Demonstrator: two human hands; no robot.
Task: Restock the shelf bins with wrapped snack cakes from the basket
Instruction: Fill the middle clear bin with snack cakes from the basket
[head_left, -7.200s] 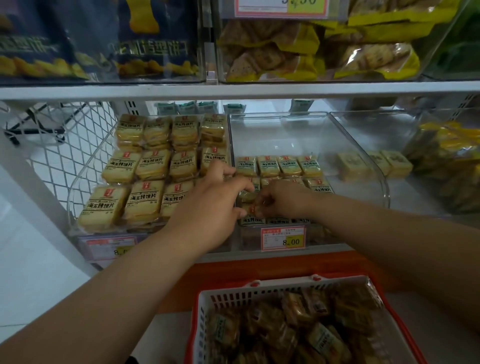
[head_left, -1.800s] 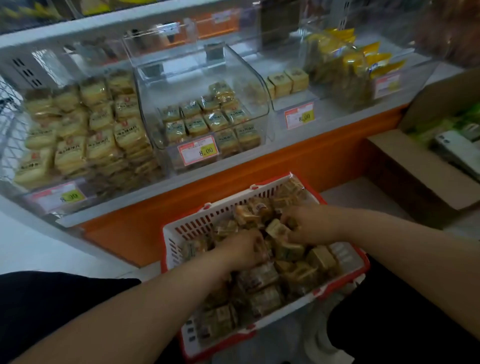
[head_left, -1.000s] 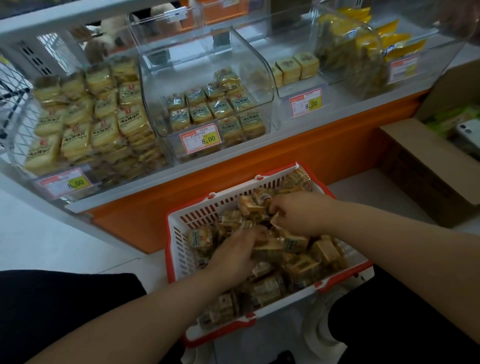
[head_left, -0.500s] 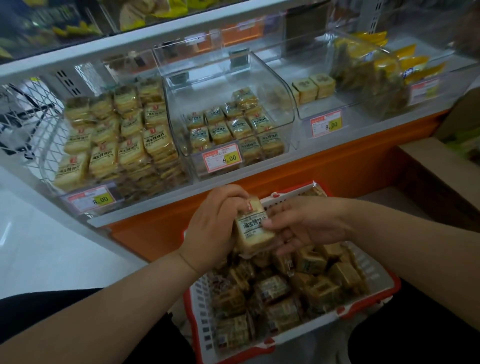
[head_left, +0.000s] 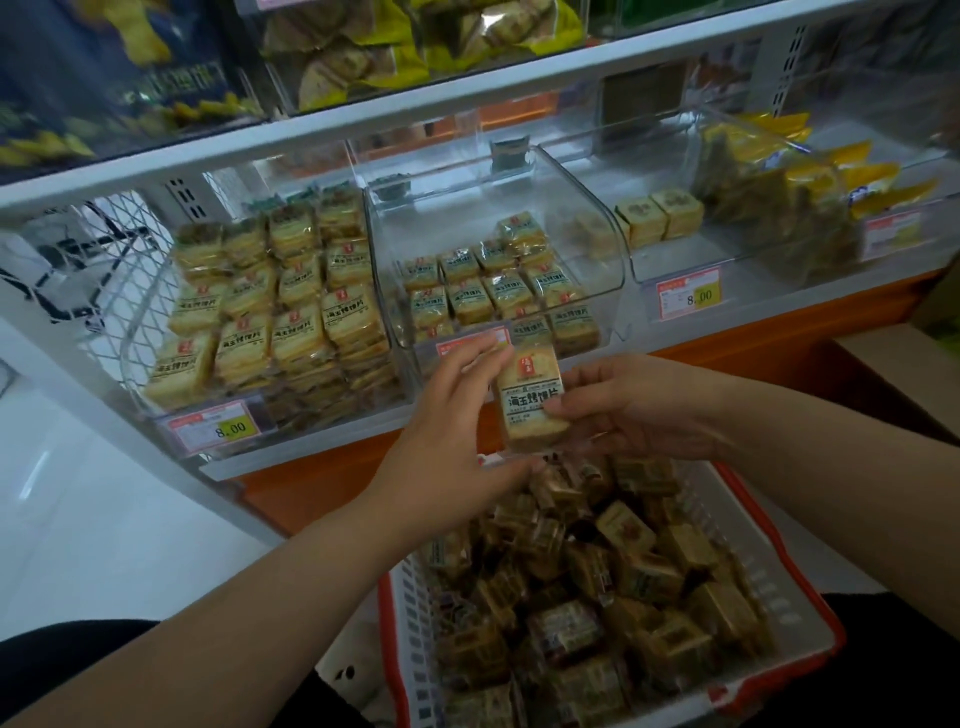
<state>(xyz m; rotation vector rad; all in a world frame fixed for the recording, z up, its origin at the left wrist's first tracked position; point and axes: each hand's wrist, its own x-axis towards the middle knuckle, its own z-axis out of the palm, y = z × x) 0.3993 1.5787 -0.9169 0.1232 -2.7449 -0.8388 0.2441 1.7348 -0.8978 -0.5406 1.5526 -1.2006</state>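
Snack cake (head_left: 531, 397) is now being held up out of the basket (head_left: 779, 582) by the left hand (head_left: 447, 441) and right hand (head_left: 639, 405), fingers pinching its sides, so it is going next toward the half-full middle bin (head_left: 597, 218).

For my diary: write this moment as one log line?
both hands hold wrapped cake | above basket | middle bin part-filled

Both bare forearms reach forward from the bottom corners and meet mid-frame. Left hand (head_left: 447, 421) is raised, back toward the camera, fingers extended upward along the left edge of a wrapped snack cake (head_left: 530, 397), thumb under its lower edge. Right hand (head_left: 639, 405) comes in from the right, palm partly up, fingers curled, thumb and fingertips pinching the cake's right side. Wrists roughly level, hands close together.
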